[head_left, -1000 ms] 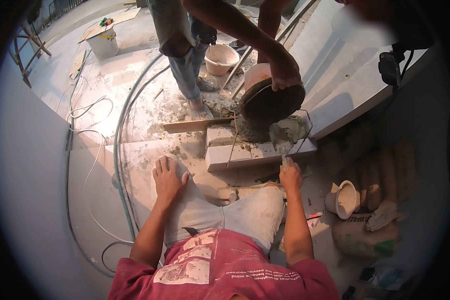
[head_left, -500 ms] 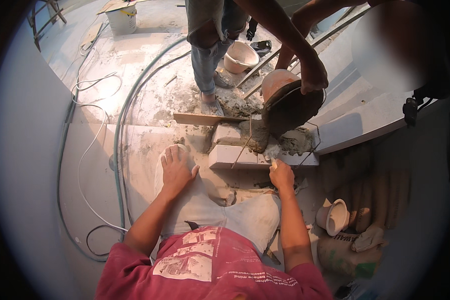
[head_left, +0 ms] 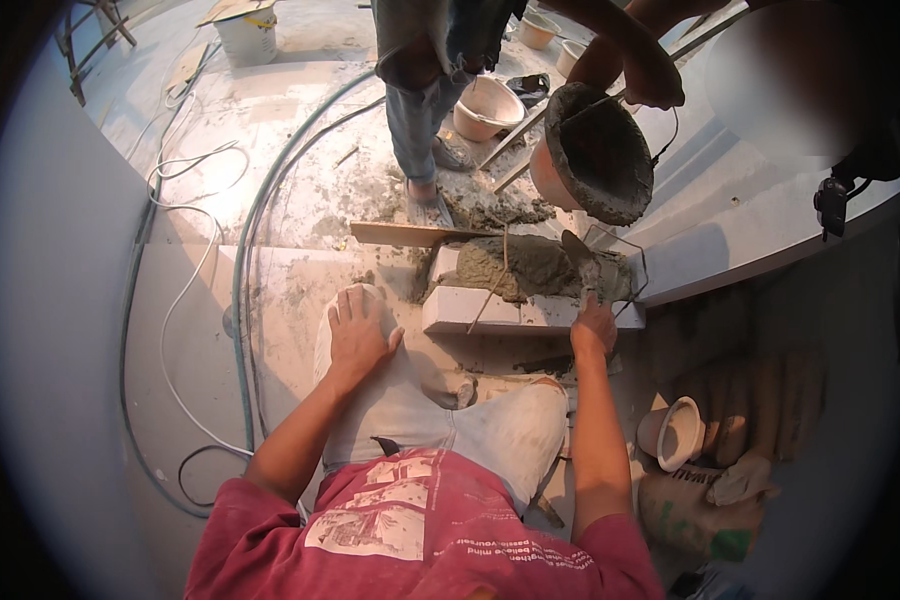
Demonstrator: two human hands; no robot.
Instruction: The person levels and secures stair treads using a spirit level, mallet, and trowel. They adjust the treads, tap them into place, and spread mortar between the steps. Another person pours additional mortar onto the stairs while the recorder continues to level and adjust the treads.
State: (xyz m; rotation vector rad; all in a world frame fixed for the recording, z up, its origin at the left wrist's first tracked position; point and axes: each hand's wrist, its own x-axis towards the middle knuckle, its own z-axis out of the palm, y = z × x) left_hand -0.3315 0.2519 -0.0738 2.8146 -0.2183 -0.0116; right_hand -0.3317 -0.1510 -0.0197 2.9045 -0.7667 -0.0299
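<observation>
My right hand [head_left: 593, 325] is closed round the handle of a trowel [head_left: 580, 258]. The trowel's blade rests in or just over a heap of wet grey mortar [head_left: 492, 266], near its right end. This mortar lies on and between white blocks [head_left: 472, 308] in front of me. Thin bent metal rods [head_left: 505, 262] stick up from it. With fingers spread, my left hand [head_left: 358, 335] lies flat on my left knee and holds nothing. Beyond the blocks, a co-worker's hand [head_left: 653, 78] holds a mortar-coated bucket [head_left: 560, 180], tipped toward me.
A wooden board [head_left: 400, 235] lies at the blocks' left end. Hoses [head_left: 240, 290] and a white cable [head_left: 185, 340] run along the left. Basins [head_left: 487, 108] stand behind the co-worker's legs. Right of me are a small tub [head_left: 670, 434] and sacks [head_left: 685, 510]; a pale wall [head_left: 740, 230] curves beyond.
The co-worker's bucket has lifted up and away from the blocks, leaving a larger mortar heap. My right hand has moved right and farther forward with the trowel. My left hand stays put.
</observation>
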